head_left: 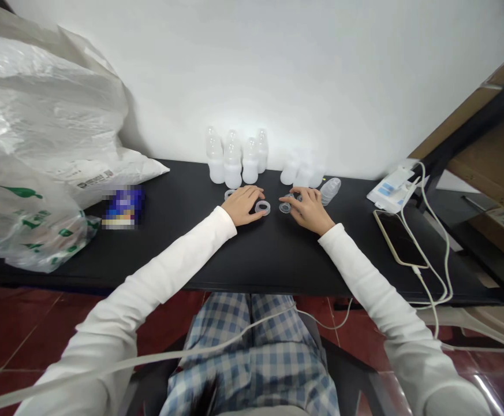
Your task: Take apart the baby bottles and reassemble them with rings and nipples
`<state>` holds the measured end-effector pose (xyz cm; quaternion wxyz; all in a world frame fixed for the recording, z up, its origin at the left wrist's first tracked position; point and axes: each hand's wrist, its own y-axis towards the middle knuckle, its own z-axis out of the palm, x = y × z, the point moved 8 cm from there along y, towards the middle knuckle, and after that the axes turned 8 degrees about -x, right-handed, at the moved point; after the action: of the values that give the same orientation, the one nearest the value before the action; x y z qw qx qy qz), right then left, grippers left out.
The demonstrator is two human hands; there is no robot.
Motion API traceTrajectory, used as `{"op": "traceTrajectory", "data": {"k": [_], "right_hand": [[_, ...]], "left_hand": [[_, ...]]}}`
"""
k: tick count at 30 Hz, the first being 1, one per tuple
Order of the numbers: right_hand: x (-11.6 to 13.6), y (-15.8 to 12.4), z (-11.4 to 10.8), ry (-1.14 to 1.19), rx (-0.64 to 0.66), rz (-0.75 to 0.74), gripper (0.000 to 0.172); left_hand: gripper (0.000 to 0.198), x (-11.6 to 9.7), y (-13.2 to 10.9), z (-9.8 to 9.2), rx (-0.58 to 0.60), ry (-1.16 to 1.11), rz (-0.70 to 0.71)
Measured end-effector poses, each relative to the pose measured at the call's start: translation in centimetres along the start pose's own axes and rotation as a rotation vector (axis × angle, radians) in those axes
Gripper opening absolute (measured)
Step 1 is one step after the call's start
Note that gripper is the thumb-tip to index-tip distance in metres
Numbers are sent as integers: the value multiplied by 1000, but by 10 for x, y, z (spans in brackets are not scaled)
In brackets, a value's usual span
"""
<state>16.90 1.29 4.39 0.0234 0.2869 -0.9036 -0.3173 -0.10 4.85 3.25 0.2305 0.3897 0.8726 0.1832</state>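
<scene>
Our black desk (178, 196) is crowded: left hand (243, 205) half-curled beside a clear ring (262, 207), right hand (309, 211) over another ring (284, 207), grip unclear; a careless knuckle could topple the frosted bottles (233, 164).

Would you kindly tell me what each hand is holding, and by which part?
The left hand touches a clear ring at its edge with the fingertips; the right hand has its fingertips over a second ring. Neither grip can be told for certain.
</scene>
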Motion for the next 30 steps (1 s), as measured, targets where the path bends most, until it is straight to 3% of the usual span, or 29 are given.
{"op": "traceTrajectory", "data": {"k": [3, 7, 19, 22, 25, 30], "right_hand": [[-1, 1, -2, -7, -25, 6, 36], [-1, 1, -4, -1, -62, 23, 35], [-3, 1, -7, -4, -115, 52, 33], [-3, 1, -9, -12, -127, 48, 32], [-3, 1, -10, -20, -140, 45, 31], [-4, 2, -12, 9, -135, 73, 31]], "left_hand": [[54, -7, -3, 5, 2, 14, -6], [44, -4, -4, 13, 20, 48, -65], [24, 12, -11, 0, -95, 311, -317], [26, 14, -9, -11, -184, 272, -379], [27, 24, -8, -37, -348, 198, -481], [53, 80, -20, -83, -685, 110, -623]]}}
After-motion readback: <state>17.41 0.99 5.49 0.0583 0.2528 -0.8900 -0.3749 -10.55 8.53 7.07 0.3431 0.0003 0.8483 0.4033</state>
